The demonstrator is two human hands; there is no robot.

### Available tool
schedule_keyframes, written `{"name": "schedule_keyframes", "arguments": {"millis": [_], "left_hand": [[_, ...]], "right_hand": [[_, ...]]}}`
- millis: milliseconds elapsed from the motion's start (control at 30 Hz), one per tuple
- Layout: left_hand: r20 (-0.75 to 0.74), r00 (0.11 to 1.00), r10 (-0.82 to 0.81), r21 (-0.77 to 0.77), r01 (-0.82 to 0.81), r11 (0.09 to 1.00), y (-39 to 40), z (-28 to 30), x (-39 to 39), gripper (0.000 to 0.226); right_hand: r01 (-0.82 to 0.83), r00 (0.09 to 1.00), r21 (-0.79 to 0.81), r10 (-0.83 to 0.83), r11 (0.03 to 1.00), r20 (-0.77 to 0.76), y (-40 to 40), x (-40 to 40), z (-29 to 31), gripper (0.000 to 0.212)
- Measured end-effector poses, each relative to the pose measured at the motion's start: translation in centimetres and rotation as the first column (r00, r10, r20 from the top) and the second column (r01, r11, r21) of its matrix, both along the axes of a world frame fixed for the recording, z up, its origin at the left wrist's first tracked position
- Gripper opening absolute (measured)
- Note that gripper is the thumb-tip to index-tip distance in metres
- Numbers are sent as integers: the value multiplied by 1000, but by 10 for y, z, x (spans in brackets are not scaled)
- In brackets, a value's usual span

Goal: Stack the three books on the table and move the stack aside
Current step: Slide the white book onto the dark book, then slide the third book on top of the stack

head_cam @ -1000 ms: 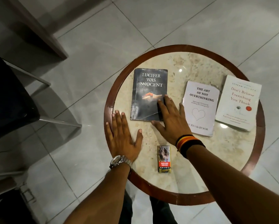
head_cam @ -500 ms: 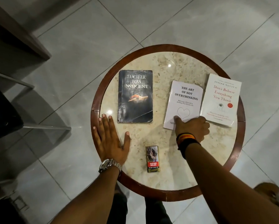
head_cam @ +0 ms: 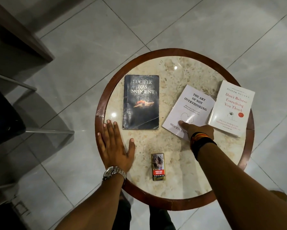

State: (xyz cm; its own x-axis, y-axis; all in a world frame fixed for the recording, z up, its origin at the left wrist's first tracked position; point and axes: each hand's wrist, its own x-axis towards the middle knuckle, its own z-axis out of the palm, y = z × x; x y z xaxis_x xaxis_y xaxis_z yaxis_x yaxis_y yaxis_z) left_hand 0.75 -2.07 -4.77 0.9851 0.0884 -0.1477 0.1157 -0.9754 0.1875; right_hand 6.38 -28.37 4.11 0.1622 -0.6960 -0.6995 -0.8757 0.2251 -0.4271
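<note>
Three books lie on a round marble table [head_cam: 196, 176] with a brown wooden rim. The dark book "Lucifer Was Innocent" [head_cam: 141, 103] lies flat at the left. The thin white book "The Art of Not Overthinking" [head_cam: 189, 108] is in the middle, tilted clockwise, its near edge gripped by my right hand [head_cam: 197, 129] with the thumb on the cover. The thick white book "Don't Believe Everything You Think" [head_cam: 232, 107] lies at the right, partly over the rim. My left hand [head_cam: 114, 146] rests flat and open on the table's left edge.
A small cigarette pack [head_cam: 158, 166] lies near the front of the table between my arms. A dark chair with metal legs [head_cam: 5, 117] stands on the tiled floor to the left. A wooden furniture edge [head_cam: 23, 34] is at the upper left.
My right hand went from the dark book to the thin white book, took hold of its near edge and turned it clockwise. My left hand stayed flat on the table.
</note>
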Motion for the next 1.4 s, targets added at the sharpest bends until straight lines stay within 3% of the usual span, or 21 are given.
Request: {"name": "schedule_keyframes", "arguments": {"millis": [100,267,400,533,733,1067,1233,1400], "left_hand": [[5,1000,0,6,0,1000,1,-2,0,90],[23,1000,-9,7,9,1000,3,-5,-1,90],[36,999,-15,-6,15,1000,4,-8,-1,90],[50,998,-22,-18,23,1000,5,-9,-2,90],[49,999,-19,-21,20,1000,6,-10,-2,91],[45,999,-23,-9,23,1000,4,-7,0,89],[16,1000,-21,-1,21,1000,2,-2,0,89],[12,999,-33,0,33,999,2,-1,0,89]], "right_hand": [[-9,994,-87,18,996,104,5,2,3,26],[36,906,-69,-4,997,424,12,20,32,17],[-40,846,-33,51,999,530,26,39,49,15],[-178,879,134,96,975,467,60,50,33,9],[-232,933,154,175,960,316,83,41,-4,26],[-362,878,-24,350,932,326,78,30,-6,36],[-248,926,-22,244,968,287,55,18,-2,24],[-238,940,-331,303,913,159,-22,3,17,28]]}}
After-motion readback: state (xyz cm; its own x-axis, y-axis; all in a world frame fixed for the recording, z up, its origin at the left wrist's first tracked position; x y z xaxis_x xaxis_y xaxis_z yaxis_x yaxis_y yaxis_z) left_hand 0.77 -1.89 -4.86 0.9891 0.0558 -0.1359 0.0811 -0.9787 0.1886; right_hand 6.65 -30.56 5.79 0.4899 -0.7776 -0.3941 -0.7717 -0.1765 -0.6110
